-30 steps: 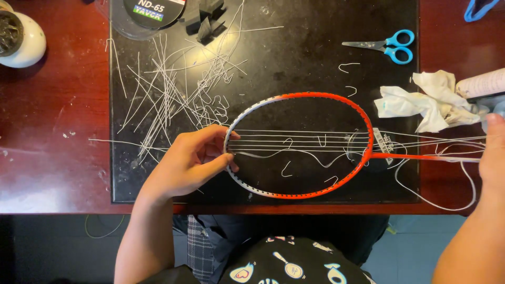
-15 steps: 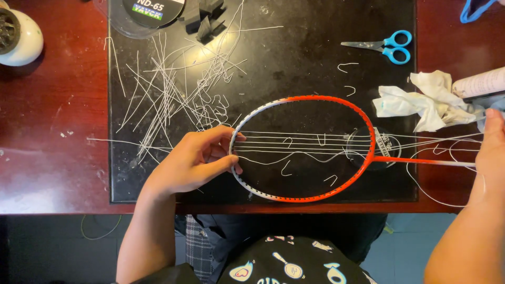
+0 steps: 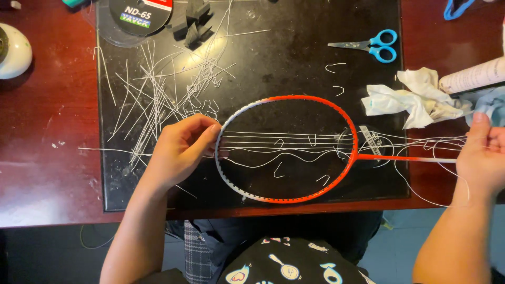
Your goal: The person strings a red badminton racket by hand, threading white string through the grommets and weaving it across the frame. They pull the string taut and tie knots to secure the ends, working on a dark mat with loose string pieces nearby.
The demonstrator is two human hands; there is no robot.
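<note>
1. Orange frame front and centre: the badminton racket (image 3: 294,197) lies flat on the black mat (image 3: 294,58), its head over the mat's near edge and its thin shaft running out toward the right edge of the table.
2. White string (image 3: 273,143) runs lengthwise across the head in a few loose, wavy lines, only partly strung, and spills out past the throat in slack loops along the shaft.
3. My left hand (image 3: 181,150) is on the far-left curve of the head, fingers curled, thumb and fingertips pinched on the rim right where the strings meet it.
4. My right hand (image 3: 481,155) sits at the shaft's outer end by the table's right edge, fingers folded in around the loose string ends; whether the shaft itself is in that grip, I cannot tell.
5. Short curled string offcuts lie inside the head and just beyond it on the mat.
6. Up toward the mat's far-left part there's a whole scatter of cut string pieces (image 3: 158,89), crossing each other every which way.
7. At the mat's far-left corner, a round string reel (image 3: 139,16), with small black clips (image 3: 197,26) just beside it.
8. Blue-handled scissors (image 3: 371,46) lie near the mat's far-right corner, closed.
9. Crumpled white cloth (image 3: 415,100) sits at the mat's right edge, near the racket's throat.
10. A rounded white object (image 3: 18,52) rests on the dark red wooden table (image 3: 47,158) at its far-left edge.
</note>
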